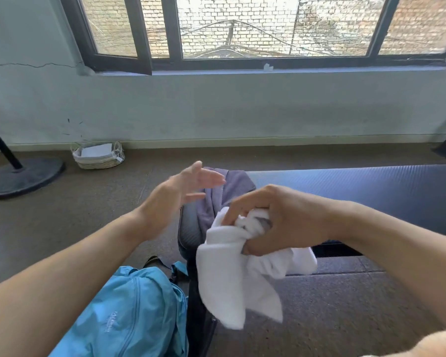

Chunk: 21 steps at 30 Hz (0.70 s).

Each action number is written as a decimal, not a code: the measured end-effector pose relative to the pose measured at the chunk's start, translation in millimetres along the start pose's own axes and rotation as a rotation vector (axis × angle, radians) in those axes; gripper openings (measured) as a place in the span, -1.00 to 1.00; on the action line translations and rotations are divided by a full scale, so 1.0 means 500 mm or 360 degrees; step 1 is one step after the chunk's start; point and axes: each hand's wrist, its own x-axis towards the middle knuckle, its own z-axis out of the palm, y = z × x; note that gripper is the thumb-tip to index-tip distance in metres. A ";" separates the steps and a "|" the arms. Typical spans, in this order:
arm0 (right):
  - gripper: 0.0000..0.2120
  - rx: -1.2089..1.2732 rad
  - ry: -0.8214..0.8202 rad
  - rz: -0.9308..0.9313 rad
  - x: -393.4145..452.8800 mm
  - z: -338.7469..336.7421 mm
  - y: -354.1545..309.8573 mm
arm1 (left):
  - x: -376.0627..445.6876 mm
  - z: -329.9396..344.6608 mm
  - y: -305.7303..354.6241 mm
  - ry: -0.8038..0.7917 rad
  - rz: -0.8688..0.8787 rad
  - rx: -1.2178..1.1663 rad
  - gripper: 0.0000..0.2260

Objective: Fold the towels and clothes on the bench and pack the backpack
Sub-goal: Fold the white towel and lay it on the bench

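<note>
Nearest, a blue backpack [129, 313] sits low on the floor beside the bench's end. Above it the right hand [276, 220] has its fingers curled round a bunched white towel [240, 274], which hangs below and left of the grip, loose corners dangling. The left hand [180, 194] is lifted with fingers spread and straight, holding nothing. Just behind it a grey garment [227, 191] lies crumpled on the dark bench [371, 186]. Farther off, a wicker basket [98, 157] stands against the wall
</note>
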 end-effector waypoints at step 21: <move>-0.82 0.0910 0.0565 0.0219 0.021 0.018 0.092 | -0.052 0.091 -0.010 -0.0332 -0.0320 -0.0014 -0.73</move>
